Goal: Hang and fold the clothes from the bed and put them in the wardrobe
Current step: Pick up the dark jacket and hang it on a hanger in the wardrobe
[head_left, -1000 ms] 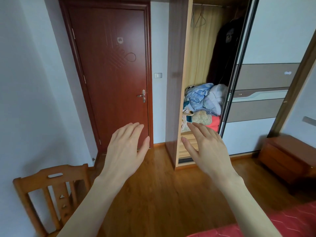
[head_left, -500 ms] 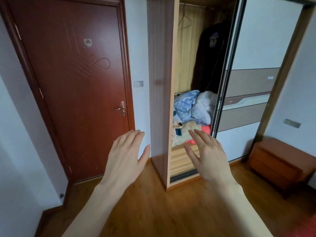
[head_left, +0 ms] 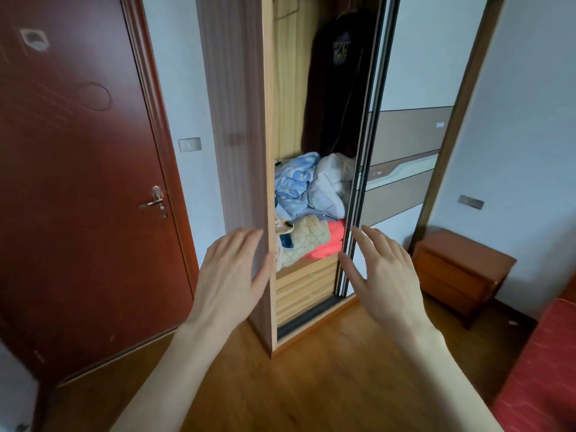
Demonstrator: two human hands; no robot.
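Both hands were raised in front of the open wardrobe (head_left: 237, 151) at the centre of the frame, palms away, holding nothing. The left hand (head_left: 232, 275) had its fingers (head_left: 246, 236) straight and spread, seen against the wardrobe's side panel. The right hand (head_left: 386, 272) was likewise spread and relaxed, seen against the edge of the sliding door (head_left: 405, 135), which stood to the right of the opening. Inside, a dark garment (head_left: 333, 88) hung in the upper part, and below it lay a heap of blue bedding (head_left: 296, 182), a beige quilt (head_left: 307, 241) and a coral cloth (head_left: 330, 246). A red door (head_left: 78, 182) filled the left of the frame, a wooden nightstand (head_left: 458, 269) stood at right, and the red bed (head_left: 542, 378) showed at lower right.
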